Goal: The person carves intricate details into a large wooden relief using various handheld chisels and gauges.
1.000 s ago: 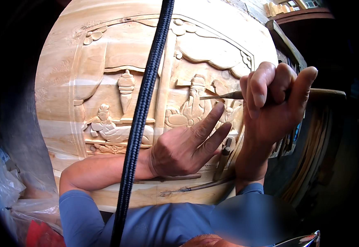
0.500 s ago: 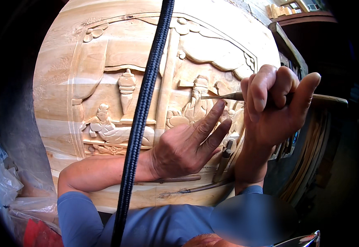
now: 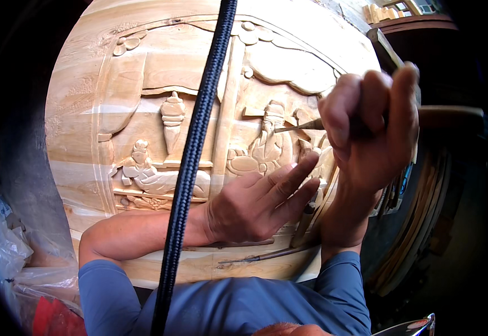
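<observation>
A carving chisel (image 3: 299, 127) is gripped in my right hand (image 3: 370, 120), its wooden handle sticking out to the right past the thumb. The narrow metal blade reaches left, its tip at the face and beard of a carved figure (image 3: 269, 140) in a pale wooden relief panel (image 3: 160, 70). My left hand (image 3: 260, 204) rests low on the panel, its fingers stretched toward the upper right, below the blade and apart from it. Nothing shows in its grasp. My left wrist and fingers hide part of the carving beneath them.
A black braided cable (image 3: 199, 112) crosses the view from top to bottom. Another slim chisel (image 3: 272, 255) lies along the panel's near edge. Clear plastic bags (image 3: 8, 246) and a red thing (image 3: 56, 319) sit at lower left. Long wooden strips (image 3: 417, 218) stand on the right.
My right hand has moved up a little, and the chisel's handle end is higher, while the tip stays near the same figure. The left fingers have shifted slightly down and right.
</observation>
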`<state>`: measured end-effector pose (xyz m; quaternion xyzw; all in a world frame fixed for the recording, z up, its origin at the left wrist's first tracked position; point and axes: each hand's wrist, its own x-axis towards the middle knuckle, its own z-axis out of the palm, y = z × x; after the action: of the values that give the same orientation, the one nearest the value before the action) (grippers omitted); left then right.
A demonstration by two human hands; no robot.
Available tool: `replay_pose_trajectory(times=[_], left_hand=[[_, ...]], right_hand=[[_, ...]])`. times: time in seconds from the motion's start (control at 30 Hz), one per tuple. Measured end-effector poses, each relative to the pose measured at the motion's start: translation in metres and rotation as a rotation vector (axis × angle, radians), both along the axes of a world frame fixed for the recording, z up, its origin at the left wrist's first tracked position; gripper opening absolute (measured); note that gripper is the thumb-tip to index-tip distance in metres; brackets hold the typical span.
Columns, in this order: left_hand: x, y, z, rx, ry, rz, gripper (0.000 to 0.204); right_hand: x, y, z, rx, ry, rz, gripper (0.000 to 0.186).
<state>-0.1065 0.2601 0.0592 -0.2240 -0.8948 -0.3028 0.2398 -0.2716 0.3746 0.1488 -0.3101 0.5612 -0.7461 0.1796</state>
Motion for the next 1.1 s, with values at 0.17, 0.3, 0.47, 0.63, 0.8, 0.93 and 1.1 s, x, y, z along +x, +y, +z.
replay_pose_trajectory(times=[0.17,0.3,0.47,0.63,0.8,0.93,1.1], left_hand=[[0.002,0.006,-0.009,0.091,0.042,0.006,0.044],[0.004,0.006,-0.008,0.09,0.022,-0.02,0.039],[0.003,0.012,-0.018,0.108,0.113,0.006,0.038],[-0.001,0.008,-0.009,0.114,0.065,-0.067,0.039],[0.004,0.0,-0.007,0.088,0.085,-0.051,0.038],[0.002,0.001,-0.007,0.188,0.086,-0.003,0.039],[-0.005,0.007,-0.004,0.187,0.153,-0.044,0.043]], right_hand=[[-0.004,-0.034,0.019,0.213,-0.169,-0.118,0.063],[-0.006,-0.038,0.008,0.245,-0.075,-0.144,0.063],[0.027,-0.046,0.009,0.271,0.002,-0.198,0.064],[0.006,-0.05,0.014,0.279,-0.02,-0.167,0.064],[0.006,-0.044,0.006,0.235,-0.029,-0.145,0.065],[0.011,-0.038,0.011,0.286,0.002,-0.079,0.062],[-0.011,0.033,0.034,-0.228,0.032,-0.05,0.064]])
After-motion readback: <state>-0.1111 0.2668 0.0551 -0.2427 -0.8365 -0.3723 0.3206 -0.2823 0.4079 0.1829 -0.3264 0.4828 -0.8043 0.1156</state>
